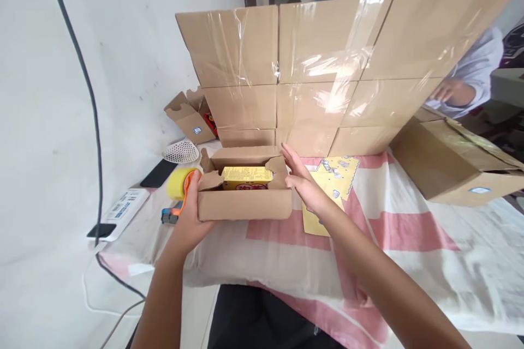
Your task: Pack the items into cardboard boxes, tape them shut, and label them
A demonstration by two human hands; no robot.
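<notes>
Both forearms enter from the near edge and extend toward the far side, bare to the elbow. The left arm rises steeply from the lower left; its wrist is straight. The left hand (189, 222) is seen from the back, with the fingers curled away out of view on the far side, so their grip cannot be confirmed. The right arm crosses diagonally from the lower right. The right hand (303, 181) is open and flat, palm facing left, fingers (290, 156) extended together and pointing far-left, thumb below them.
</notes>
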